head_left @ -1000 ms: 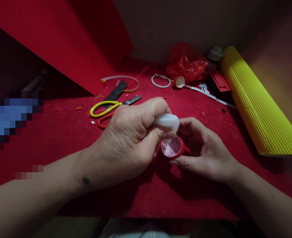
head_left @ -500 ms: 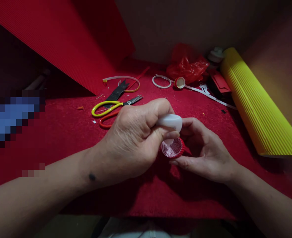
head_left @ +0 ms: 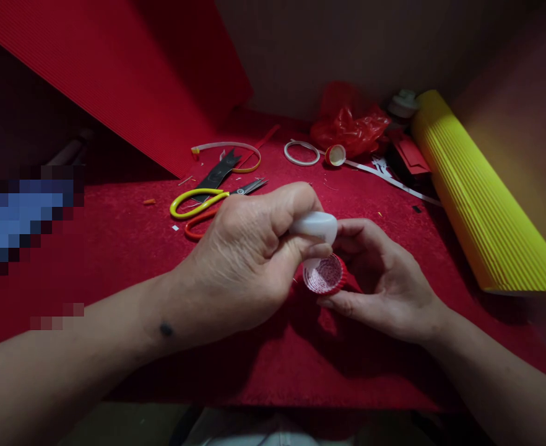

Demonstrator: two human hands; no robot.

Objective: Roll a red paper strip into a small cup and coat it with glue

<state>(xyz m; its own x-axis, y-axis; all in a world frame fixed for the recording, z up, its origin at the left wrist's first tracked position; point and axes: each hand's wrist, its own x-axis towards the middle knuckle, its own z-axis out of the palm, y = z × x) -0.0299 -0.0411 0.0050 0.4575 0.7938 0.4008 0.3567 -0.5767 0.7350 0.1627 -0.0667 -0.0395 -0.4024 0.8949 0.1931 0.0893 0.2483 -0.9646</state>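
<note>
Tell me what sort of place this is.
Probably a craft workspace: scissors, a large red corrugated sheet and a rolled yellow corrugated sheet all point that way.

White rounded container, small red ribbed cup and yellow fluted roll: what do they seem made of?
White rounded container: probably plastic, smooth with a soft sheen.
Small red ribbed cup: likely corrugated paper, matte, with fine concentric lines inside.
Yellow fluted roll: apparently corrugated card, fairly matte, given its even ridges.
</note>
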